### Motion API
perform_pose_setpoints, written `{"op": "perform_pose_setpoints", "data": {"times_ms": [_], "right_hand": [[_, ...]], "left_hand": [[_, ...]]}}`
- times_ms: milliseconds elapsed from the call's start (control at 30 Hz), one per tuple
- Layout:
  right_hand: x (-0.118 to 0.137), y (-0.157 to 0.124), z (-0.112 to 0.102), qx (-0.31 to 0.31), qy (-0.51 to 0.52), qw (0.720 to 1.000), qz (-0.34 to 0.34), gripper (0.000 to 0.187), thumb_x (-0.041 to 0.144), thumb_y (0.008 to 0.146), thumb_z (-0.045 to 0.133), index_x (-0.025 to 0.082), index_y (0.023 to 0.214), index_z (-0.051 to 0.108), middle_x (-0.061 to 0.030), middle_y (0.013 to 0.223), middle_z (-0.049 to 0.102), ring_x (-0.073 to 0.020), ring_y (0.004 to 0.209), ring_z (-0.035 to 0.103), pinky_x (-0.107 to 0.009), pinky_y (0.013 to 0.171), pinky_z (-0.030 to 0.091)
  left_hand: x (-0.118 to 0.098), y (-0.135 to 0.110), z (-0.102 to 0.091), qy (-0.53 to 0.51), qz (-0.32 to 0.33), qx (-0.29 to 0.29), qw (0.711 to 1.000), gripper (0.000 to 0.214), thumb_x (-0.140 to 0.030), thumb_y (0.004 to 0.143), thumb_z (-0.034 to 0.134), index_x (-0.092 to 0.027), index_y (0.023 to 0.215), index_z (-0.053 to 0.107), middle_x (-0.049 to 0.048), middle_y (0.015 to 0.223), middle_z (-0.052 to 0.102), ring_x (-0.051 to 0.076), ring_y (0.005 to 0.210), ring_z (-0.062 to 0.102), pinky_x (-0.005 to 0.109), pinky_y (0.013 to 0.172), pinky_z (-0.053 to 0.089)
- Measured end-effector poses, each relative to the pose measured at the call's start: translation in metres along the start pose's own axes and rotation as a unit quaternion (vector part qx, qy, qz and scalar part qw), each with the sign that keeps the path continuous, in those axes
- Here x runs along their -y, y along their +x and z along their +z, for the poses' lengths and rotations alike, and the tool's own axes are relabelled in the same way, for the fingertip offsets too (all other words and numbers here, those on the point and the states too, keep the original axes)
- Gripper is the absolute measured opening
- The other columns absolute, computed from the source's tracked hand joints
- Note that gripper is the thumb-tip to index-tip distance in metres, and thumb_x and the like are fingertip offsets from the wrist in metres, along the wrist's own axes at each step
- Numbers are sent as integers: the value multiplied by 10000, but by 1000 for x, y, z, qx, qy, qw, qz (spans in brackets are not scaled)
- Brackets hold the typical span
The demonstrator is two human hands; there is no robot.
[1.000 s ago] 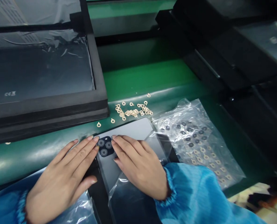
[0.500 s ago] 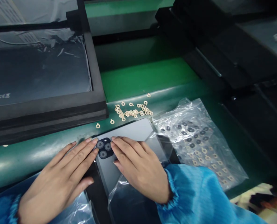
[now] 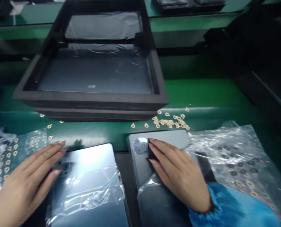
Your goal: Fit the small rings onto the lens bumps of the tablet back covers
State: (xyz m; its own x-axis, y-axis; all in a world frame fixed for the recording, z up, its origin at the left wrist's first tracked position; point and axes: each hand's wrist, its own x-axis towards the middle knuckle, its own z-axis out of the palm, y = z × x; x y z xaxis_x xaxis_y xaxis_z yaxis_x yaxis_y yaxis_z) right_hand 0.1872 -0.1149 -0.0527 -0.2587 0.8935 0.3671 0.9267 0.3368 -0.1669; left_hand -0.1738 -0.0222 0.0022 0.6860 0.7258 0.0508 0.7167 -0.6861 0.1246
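your right hand (image 3: 179,173), grasping nothing, rested on the right tablet (image 3: 142,173) beside its camera block (image 3: 140,145); your left hand (image 3: 30,179), also unclenched, was at the neighbouring left tablet (image 3: 90,170)'s upper corner.

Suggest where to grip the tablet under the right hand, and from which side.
Probably the bare upper left edge, from the gap beside the left tablet. The gripped tablet lies camera side up; clear plastic covers its lower part; the right hand and ring bag crowd its right side.
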Motion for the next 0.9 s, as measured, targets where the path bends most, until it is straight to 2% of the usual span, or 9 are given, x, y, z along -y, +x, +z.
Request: {"op": "perform_pose_setpoints", "data": {"times_ms": [67, 167, 267, 333, 433, 567, 733, 900], "right_hand": [[2, 1, -6, 13, -7, 1000, -11, 283, 167, 940, 479, 51, 1171, 596, -190, 1168, 650, -299, 991, 617, -413, 790, 461], [15, 6, -18, 32, -9, 999, -29, 321, 201, 953, 455, 80, 1225, 574, -184, 1194, 636, -319, 973, 616, -460, 813, 440], [43, 16, -25, 48, 28, 996, -67, 348, 191, 956, 450, 70, 1268, 546, -171, 1267, 603, -295, 1085, 587, -436, 892, 429], [69, 28, -24, 73, 49, 991, -104, 347, 182, 965, 427, 52, 1263, 549, -156, 1311, 583, -260, 1157, 558, -385, 928, 429], [105, 51, -11, 112, 50, 982, -143, 359, 153, 977, 367, 49, 1262, 559, -131, 1350, 563, -243, 1209, 533, -365, 960, 431], [136, 77, 18, 136, 59, 975, -165, 369, 153, 970, 376, 61, 1286, 545, -139, 1391, 523, -270, 1263, 493, -415, 1004, 428], [149, 85, 36, 161, 52, 971, -166, 389, 262, 938, 529, 48, 1261, 558, -190, 1401, 497, -318, 1304, 453, -489, 1038, 417], [152, 81, 35, 170, 45, 970, -166, 382, 266, 956, 489, 74, 1280, 553, -184, 1418, 479, -339, 1325, 424, -506, 1047, 407]], "left_hand": [[-1, -23, 7, 10, -21, 21, 1000, 488, -296, 931, 453, -271, 1414, 384, -38, 1487, 398, 228, 1323, 440, 359, 1152, 321], [-8, -49, 17, 4, -29, 18, 999, 526, -298, 918, 450, -226, 1431, 365, 33, 1513, 369, 258, 1353, 397, 384, 1134, 339], [-15, -68, 24, -10, -41, 19, 999, 568, -302, 904, 458, -215, 1453, 335, 82, 1504, 384, 285, 1373, 362, 430, 1115, 336], [-17, -75, 29, -19, -32, 19, 999, 569, -327, 905, 454, -218, 1452, 341, 78, 1504, 385, 287, 1386, 338, 441, 1140, 268], [-17, -80, 36, -38, -12, 7, 999, 562, -370, 909, 454, -222, 1444, 363, 68, 1511, 374, 281, 1395, 322, 428, 1171, 162], [-16, -80, 42, -77, -24, -24, 996, 552, -404, 918, 451, -240, 1440, 373, 62, 1487, 415, 269, 1374, 362, 427, 1177, 142], [-16, -79, 46, -112, -37, -32, 993, 508, -401, 925, 466, -253, 1409, 423, 41, 1479, 428, 247, 1370, 368, 419, 1183, 127], [-15, -79, 48, -123, -43, -34, 991, 466, -425, 929, 470, -249, 1360, 490, 25, 1479, 429, 237, 1368, 367, 414, 1187, 113]]}}
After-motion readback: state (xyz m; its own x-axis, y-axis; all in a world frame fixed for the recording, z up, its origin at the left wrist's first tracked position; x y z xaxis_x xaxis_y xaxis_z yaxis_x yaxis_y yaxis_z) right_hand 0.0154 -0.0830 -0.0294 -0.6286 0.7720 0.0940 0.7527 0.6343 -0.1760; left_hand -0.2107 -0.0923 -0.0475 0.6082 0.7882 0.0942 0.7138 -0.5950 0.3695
